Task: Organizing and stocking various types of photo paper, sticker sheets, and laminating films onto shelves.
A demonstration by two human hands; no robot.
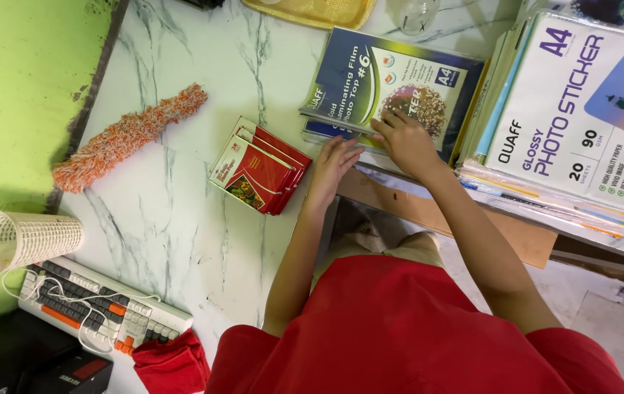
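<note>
Blue film packs (392, 84) centre; small red packets (257, 173) left (fanned); white-purple sticker pack (582, 109) right

Left of the red packets (259, 174) the marble counter (180, 233) lies open. The orange duster (128, 136) and keyboard (100, 310) bound it.

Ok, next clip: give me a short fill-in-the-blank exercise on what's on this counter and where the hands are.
1. The right hand rests on a stack of blue ____ packs.
2. The small packs beside the left hand are mostly ____ in colour.
3. The fluffy duster on the marble counter is orange and ____.
4. The keyboard sits at the lower ____ of the view.

Missing words: paper; red; white; left
</note>
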